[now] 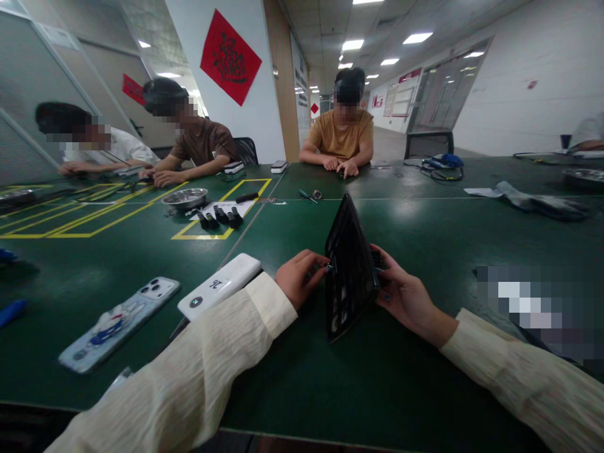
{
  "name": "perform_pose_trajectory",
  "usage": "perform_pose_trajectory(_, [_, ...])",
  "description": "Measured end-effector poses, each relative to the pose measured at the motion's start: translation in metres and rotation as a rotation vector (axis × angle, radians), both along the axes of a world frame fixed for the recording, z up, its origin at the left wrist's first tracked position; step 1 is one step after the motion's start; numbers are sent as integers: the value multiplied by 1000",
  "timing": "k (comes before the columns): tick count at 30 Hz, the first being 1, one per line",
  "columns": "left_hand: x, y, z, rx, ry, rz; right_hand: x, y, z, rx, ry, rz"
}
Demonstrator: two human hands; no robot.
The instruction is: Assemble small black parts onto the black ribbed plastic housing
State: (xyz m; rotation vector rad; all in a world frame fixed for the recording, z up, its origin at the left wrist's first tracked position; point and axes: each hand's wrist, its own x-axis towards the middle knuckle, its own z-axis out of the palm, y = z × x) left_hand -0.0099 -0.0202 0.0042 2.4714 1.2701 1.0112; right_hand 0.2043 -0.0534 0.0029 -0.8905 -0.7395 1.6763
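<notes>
A thin black rectangular panel (352, 270) stands tilted on edge in front of me, its dark face turned to the left. My right hand (408, 296) grips it from the right side; some of those fingers are hidden behind it. My left hand (304, 274) is closed in a pinch at the panel's left face. A small shiny bit (329, 268) shows at those fingertips, too small to name. Left of my left forearm lies a white power bank (219, 286) marked 26, and beyond it a phone (120, 324) in a light blue cartoon case.
The green table (283, 390) carries a metal bowl (185, 199), several black cylindrical parts (221, 217) and a screwdriver (309, 196). A grey cloth (538, 201) lies at right. Across the table, a person in a tan shirt (342, 135) works; two more people sit at left.
</notes>
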Motion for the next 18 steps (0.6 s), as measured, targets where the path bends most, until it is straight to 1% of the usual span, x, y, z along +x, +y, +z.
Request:
perform_pose_trajectory(7, [-2, 0, -4, 51, 65, 51, 0, -2, 1, 18, -6, 5])
perform_pose_trajectory(13, [-1, -3, -1, 50, 56, 77, 0, -2, 1, 58, -9, 53])
perform_pose_trajectory(15, [-2, -2, -1, 23, 25, 60, 0, -2, -1, 65, -14, 65])
perform_pose_trajectory(18, [-2, 2, -2, -13, -64, -14, 1, -2, -2, 56, -17, 57])
